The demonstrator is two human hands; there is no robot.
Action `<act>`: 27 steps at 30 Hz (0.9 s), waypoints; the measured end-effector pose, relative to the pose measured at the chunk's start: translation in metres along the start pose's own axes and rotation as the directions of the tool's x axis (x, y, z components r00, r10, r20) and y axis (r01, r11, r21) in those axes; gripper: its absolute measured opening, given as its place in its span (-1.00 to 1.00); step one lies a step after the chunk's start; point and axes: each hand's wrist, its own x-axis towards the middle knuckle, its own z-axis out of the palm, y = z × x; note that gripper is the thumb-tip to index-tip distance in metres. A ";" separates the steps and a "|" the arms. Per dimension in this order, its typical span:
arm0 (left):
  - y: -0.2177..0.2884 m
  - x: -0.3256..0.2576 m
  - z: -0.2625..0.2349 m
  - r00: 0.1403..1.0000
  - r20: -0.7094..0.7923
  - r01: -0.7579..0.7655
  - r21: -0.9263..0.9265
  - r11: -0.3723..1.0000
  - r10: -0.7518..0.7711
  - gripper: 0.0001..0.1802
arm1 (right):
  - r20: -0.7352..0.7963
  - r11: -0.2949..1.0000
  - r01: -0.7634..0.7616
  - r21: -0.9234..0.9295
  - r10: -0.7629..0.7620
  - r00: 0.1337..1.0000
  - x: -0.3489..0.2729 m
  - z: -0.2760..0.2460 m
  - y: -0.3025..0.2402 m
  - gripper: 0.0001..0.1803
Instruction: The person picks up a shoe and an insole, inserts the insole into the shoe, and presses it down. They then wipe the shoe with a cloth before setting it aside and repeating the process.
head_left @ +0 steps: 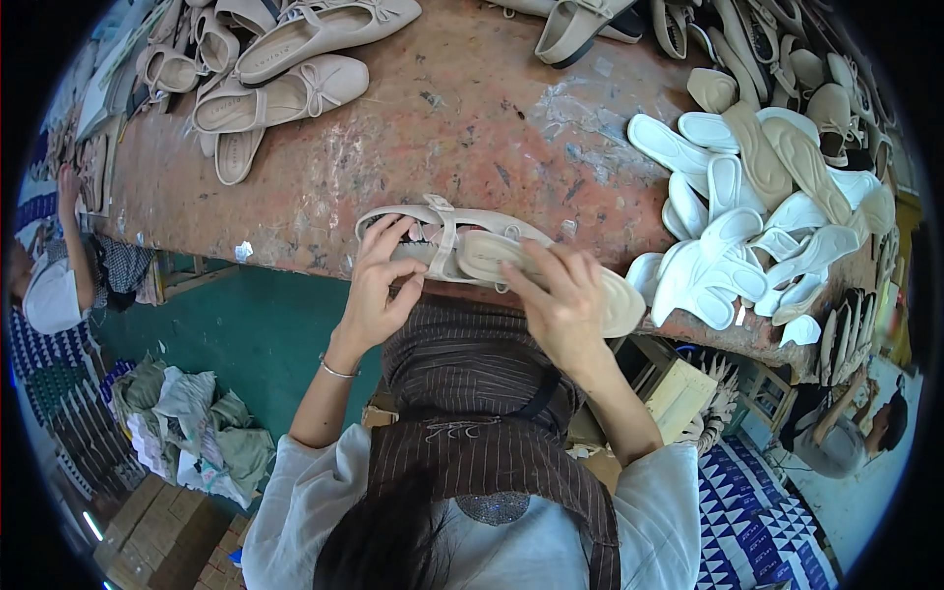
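Note:
A beige strapped flat shoe point(447, 228) lies on its sole along the near edge of the worn table, its toe to the right. My left hand point(379, 280) grips the heel end, with fingers reaching into the opening. In my right hand point(562, 300) is a beige insole point(621, 303), pinched between thumb and fingers. One rounded end of the insole rests over the shoe's front, beside the strap; the other sticks out to the right past my fingers. Pinkish lining with dark marks shows inside the shoe, partly hidden by my left fingers.
White and beige insoles point(723, 231) lie heaped on the right of the table point(462, 118). More beige shoes are piled at the far left point(295, 93) and far right point(747, 49). Two people sit at the sides. Cloth sacks point(192, 428) lie on the green floor.

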 end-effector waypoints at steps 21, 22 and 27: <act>-0.050 0.004 -0.002 0.829 -0.351 0.272 -0.426 0.863 -0.435 -0.58 | 0.033 0.949 -0.110 0.296 0.105 0.994 0.067 0.089 -0.046 -0.76; -0.051 0.005 -0.002 0.826 -0.353 0.273 -0.431 0.860 -0.439 -0.58 | 0.017 0.947 -0.091 0.308 0.090 0.996 0.068 0.092 -0.045 -0.75; -0.052 0.010 -0.001 0.809 -0.346 0.289 -0.471 0.834 -0.476 -0.64 | -0.008 0.927 -0.076 0.367 0.085 0.996 0.066 0.099 -0.041 -0.75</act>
